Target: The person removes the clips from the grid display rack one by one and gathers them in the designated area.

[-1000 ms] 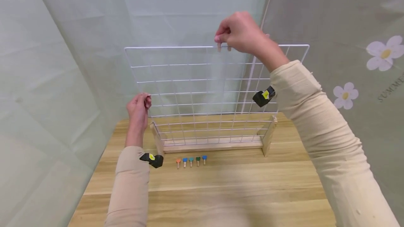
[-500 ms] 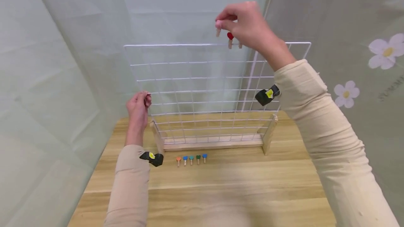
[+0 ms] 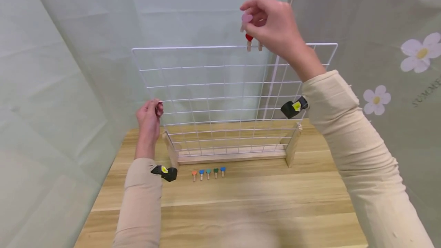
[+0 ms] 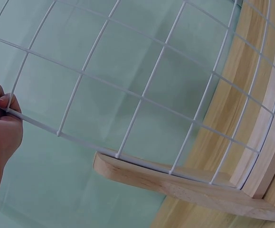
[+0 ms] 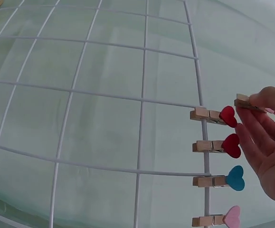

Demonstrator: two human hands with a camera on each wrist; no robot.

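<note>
Pinching a pink heart clothespin (image 3: 246,19) just above the top wire of the white grid panel (image 3: 206,98), right hand (image 3: 272,24) with thumb and forefinger clamped on the peg; clipped along that wire beside it, two red heart pegs (image 5: 230,116), a blue (image 5: 234,177) and a pink; gripping the panel's left edge, left hand (image 3: 149,116), fingers curled round the wire; lying on the table (image 3: 241,198) before the panel's wooden base (image 3: 234,157), a row of five coloured pegs (image 3: 208,172).

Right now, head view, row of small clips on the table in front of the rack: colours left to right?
Orange clip → blue clip → teal clip → dark green clip → second blue clip.
</note>
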